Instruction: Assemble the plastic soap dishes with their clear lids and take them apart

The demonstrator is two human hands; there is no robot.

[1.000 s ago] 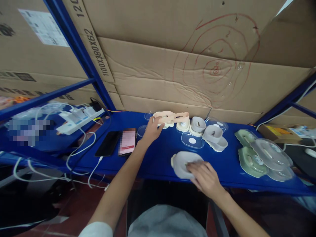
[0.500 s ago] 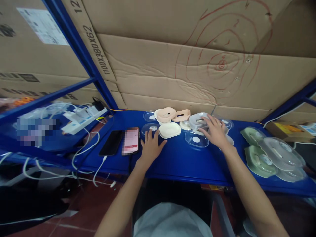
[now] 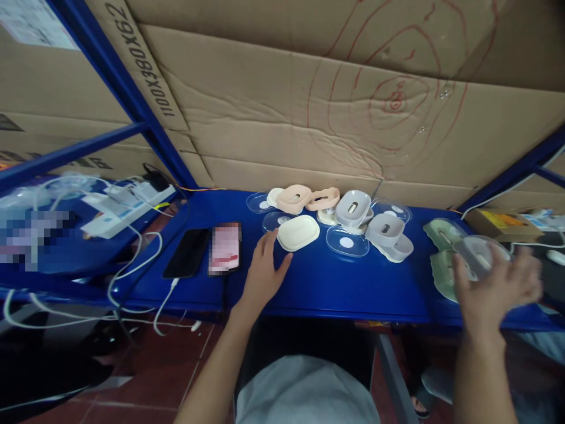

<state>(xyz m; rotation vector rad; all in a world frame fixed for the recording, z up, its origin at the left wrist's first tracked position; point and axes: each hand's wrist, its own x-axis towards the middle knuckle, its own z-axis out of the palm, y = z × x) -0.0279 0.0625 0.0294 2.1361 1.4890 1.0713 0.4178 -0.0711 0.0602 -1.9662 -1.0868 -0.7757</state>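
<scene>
My left hand (image 3: 263,269) lies flat on the blue shelf (image 3: 353,282) with its fingers spread, just in front of a cream oval lid (image 3: 298,232). My right hand (image 3: 497,288) is blurred at the right, its fingers around or just in front of a clear lid (image 3: 480,254) above the green soap dishes (image 3: 441,233). Whether it grips the lid is unclear. Behind stand two pink dishes (image 3: 294,198), two grey dishes (image 3: 353,207) and a clear lid with a white dot (image 3: 346,242).
Two phones (image 3: 188,253) (image 3: 225,248) lie left of my left hand, one on a white cable. A power strip (image 3: 128,206) with several cables sits at the far left. Large cardboard boxes (image 3: 309,106) wall the back. A small box (image 3: 494,221) stands at the right.
My right hand has swung from the grey dishes to the clear lid over the green dishes at the right. My left hand has stayed flat beside the cream lid.
</scene>
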